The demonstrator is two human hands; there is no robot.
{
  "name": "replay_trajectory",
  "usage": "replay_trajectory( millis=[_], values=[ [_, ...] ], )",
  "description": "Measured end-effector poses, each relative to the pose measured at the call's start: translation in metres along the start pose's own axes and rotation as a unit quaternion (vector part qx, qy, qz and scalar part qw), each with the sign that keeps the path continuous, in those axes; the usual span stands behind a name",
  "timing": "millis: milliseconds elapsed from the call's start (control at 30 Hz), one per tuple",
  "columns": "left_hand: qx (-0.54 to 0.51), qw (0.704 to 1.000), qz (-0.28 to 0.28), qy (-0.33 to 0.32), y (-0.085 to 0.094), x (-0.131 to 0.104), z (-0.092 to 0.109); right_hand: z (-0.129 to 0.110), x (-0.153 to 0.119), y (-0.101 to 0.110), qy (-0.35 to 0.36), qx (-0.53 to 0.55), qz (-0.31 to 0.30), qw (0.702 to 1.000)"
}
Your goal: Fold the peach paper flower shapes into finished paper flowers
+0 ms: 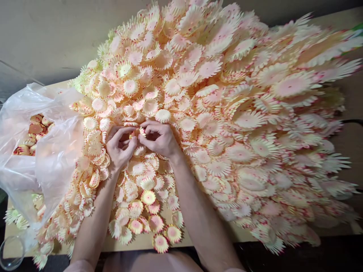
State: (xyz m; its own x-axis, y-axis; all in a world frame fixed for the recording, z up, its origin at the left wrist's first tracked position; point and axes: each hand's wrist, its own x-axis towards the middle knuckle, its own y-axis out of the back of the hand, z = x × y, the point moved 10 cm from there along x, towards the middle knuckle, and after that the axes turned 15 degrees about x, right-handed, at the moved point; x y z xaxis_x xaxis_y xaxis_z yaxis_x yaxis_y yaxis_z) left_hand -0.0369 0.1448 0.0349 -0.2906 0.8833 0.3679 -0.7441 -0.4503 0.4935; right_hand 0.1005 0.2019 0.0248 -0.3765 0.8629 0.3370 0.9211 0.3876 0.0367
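Above a broad heap of artificial flower petal discs [218, 113], both my hands meet with fingertips almost touching. The discs are pale cream and pink, with fringed edges tipped in red. My left hand [120, 146] is closed in a pinch on a small curled petal piece [132, 135]. Fingers of my right hand [163, 139] pinch the edge of a small flower petal disc [142, 132]. Whether these two pieces are joined cannot be made out, since the fingers partly cover them. Just behind the right fingers lies a pale round disc [163, 115].
A clear plastic bag [59, 151] stands on the left, with red-edged petal pieces [38, 130] inside. At the lower left is a transparent round cup [11, 251]. The tabletop [124, 247] shows along the front edge, where several loose discs [160, 243] lie. A wall rises behind.
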Motion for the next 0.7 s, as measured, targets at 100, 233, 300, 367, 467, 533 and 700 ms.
replay_trajectory(
  millis=[100,233,300,367,467,533,700],
  values=[
    [-0.005,1.0,0.021,-0.003,0.002,0.0,0.001,0.0,-0.001,0.003,0.012,-0.024,0.014,1.0],
    [-0.03,0.999,0.021,0.009,-0.001,-0.001,-0.003,0.008,-0.002,0.003,-0.012,-0.037,0.02,0.999],
    [-0.043,0.998,0.009,0.035,-0.005,-0.001,-0.009,0.009,-0.002,0.003,-0.004,-0.041,0.023,0.999],
    [-0.039,0.998,-0.01,0.052,-0.01,-0.002,-0.013,0.005,-0.002,0.004,0.019,-0.039,0.029,0.999],
    [-0.031,0.997,-0.037,0.062,-0.016,-0.001,-0.017,-0.003,-0.001,0.005,0.052,-0.031,0.031,0.998],
    [-0.043,0.996,-0.042,0.066,-0.016,-0.001,-0.018,-0.004,0.0,0.006,0.052,-0.028,0.038,0.998],
    [-0.076,0.992,-0.065,0.082,-0.019,-0.004,-0.017,0.008,-0.002,0.017,-0.021,-0.014,0.114,0.993]
  ],
)
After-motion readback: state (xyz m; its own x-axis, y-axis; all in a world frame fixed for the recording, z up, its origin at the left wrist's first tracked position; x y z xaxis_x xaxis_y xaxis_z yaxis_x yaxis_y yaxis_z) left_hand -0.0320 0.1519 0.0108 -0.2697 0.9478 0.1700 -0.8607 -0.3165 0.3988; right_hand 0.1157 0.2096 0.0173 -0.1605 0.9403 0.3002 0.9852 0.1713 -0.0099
